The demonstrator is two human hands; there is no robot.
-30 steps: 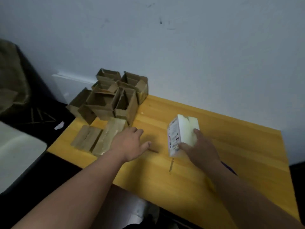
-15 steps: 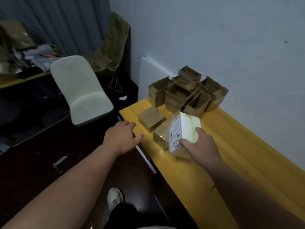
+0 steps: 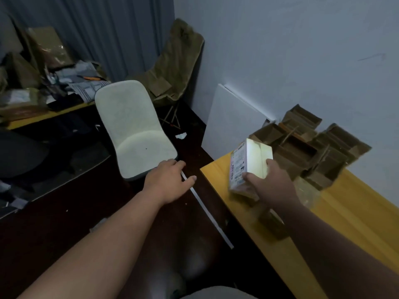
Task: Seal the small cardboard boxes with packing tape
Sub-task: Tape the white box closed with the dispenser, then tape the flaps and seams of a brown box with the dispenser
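Over the yellow table's (image 3: 216, 175) left edge, the right hand (image 3: 272, 186) grips one white box (image 3: 250, 160); left hand (image 3: 168, 182) hovers, fingers loosely spread, near one white chair (image 3: 133, 126). Brown cardboard boxes (image 3: 306, 147) cluster far right, blurred, uncountable.

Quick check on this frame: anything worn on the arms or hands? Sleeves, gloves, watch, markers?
Nothing visible. Both forearms are bare up to the frame edge, with no sleeves in view. The left hand and right hand are bare too: no gloves, and no watch, band or markers on the wrists. No rings show, though the frame is dim and some fingers are partly hidden.
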